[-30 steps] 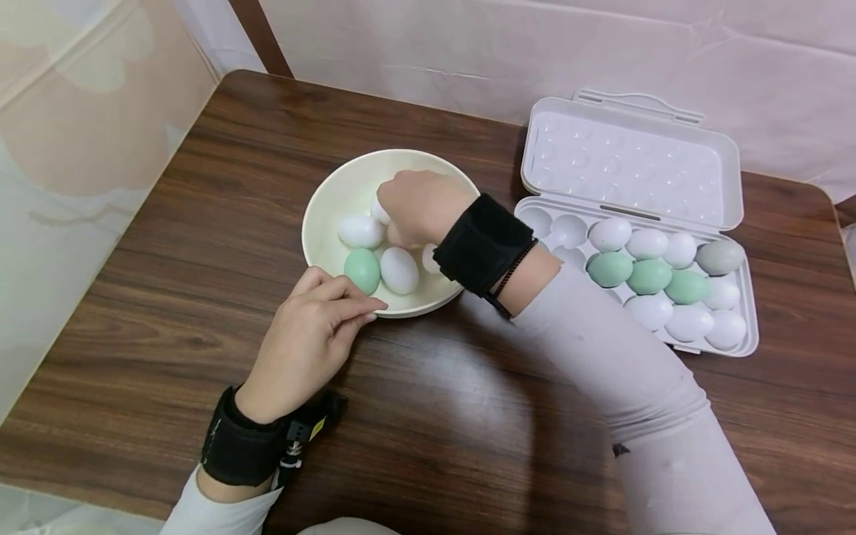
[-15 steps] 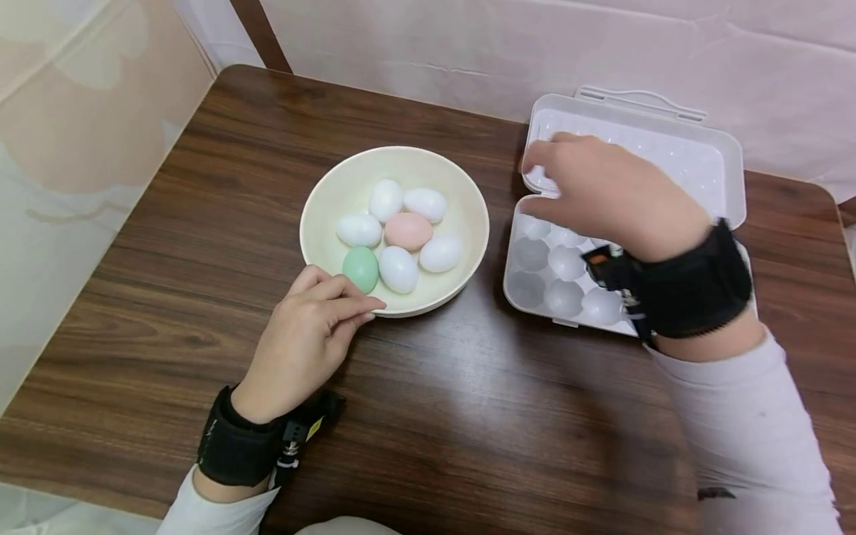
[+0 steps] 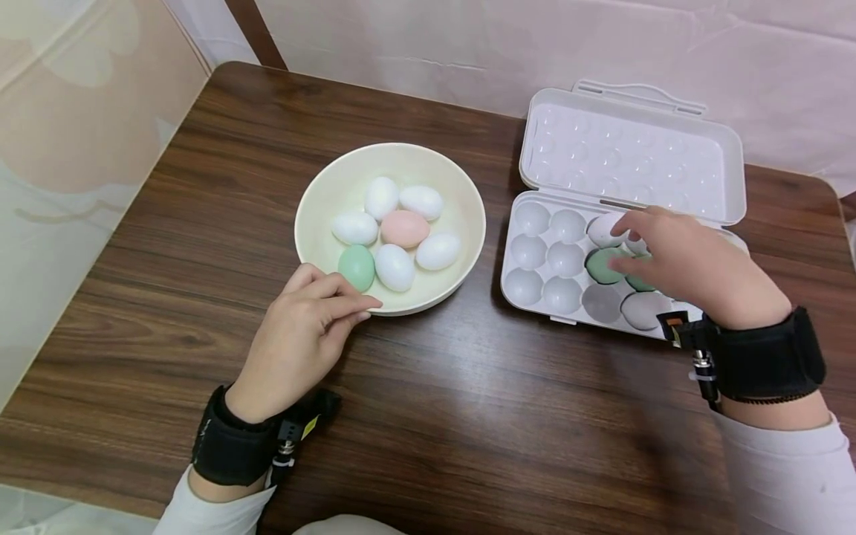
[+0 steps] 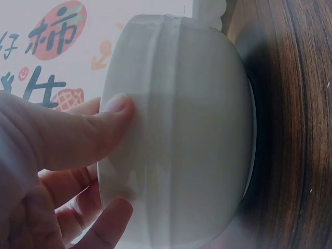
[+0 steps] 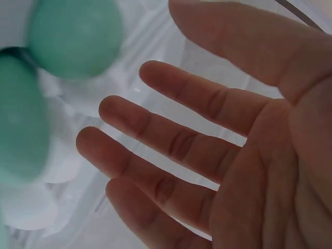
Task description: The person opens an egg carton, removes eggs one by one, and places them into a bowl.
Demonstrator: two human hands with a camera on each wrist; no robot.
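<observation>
The right hand point(image 3: 695, 271) hovered with fingers spread wide over the green eggs point(image 3: 602, 265) in the egg box point(image 3: 535, 286); the left hand point(image 3: 297, 342) pinched the bowl point(image 3: 314, 200) rim near the desk's point(image 3: 468, 431) middle.

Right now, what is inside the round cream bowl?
The round cream bowl holds seven eggs: five white eggs, one pink egg and one green egg. Anything beneath them is hidden.
</observation>
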